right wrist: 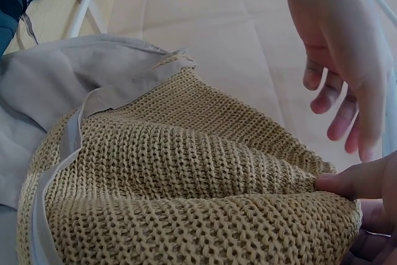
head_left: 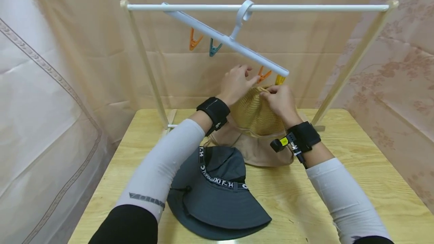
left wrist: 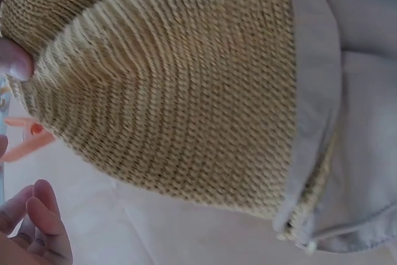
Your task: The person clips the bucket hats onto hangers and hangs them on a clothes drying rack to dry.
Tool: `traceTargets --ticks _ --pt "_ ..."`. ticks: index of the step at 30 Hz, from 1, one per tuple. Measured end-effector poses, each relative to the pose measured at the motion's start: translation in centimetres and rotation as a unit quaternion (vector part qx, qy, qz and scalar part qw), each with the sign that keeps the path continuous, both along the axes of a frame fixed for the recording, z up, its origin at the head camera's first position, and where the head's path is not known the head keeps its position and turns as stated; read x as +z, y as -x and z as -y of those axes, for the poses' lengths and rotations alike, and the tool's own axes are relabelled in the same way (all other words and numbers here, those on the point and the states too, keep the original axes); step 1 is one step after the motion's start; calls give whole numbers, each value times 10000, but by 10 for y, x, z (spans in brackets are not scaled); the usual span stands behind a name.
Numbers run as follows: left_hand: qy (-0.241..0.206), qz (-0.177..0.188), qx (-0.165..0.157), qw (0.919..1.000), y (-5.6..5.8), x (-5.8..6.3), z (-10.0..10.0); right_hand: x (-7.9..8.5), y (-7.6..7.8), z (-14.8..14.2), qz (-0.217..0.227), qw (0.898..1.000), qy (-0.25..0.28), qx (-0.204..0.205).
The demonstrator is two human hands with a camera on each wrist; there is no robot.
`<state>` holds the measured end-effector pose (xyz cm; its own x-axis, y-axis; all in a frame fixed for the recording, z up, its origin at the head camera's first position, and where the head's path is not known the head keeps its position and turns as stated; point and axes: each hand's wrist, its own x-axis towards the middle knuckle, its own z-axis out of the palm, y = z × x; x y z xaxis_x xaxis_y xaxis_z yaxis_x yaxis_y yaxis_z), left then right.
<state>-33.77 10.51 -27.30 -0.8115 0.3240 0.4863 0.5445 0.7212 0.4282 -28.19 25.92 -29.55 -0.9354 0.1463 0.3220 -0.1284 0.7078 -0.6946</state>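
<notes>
My right hand (head_left: 280, 102) pinches the top of a tan knitted sun hat (head_left: 259, 114), thumb on the folded crown. The hat hangs crown up, its beige cloth brim toward the table; the right wrist view shows the knit (right wrist: 186, 159) gathered at the thumb. Beside it, my left hand (head_left: 237, 84) has loosely bent fingers and holds no part of the hat. Its thumb tip is at an orange clip (head_left: 263, 74); whether they touch I cannot tell. A yellow clip (head_left: 280, 80) sits at the low end of the tilted white hanger (head_left: 217, 35), just above the hat.
The hanger hooks over a white rail (head_left: 190, 7) on a pale frame. Another orange clip (head_left: 194, 42) and a teal clip (head_left: 213, 48) hang on its raised side. A dark grey bucket hat (head_left: 217, 195) lies on the wooden table (head_left: 325, 206) between my forearms.
</notes>
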Motion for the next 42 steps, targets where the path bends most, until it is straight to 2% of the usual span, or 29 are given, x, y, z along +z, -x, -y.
traceTargets --ticks 6,14,26,35,42 --pt "111 -125 33 9999 -3 3 -12 1 0 -4 -14 9999 -91 -108" --pt "158 1 260 9995 -5 1 -23 -1 -5 -5 -6 9999 -28 -130" --pt "210 -155 434 9987 -6 -3 -43 -4 -11 -11 66 9998 94 -175" --pt "-174 -588 317 9976 -5 -11 -47 -7 -12 -9 66 9999 112 -105" --pt "-378 -826 471 9948 -3 -15 -51 -10 -12 -8 -42 9998 190 -36"
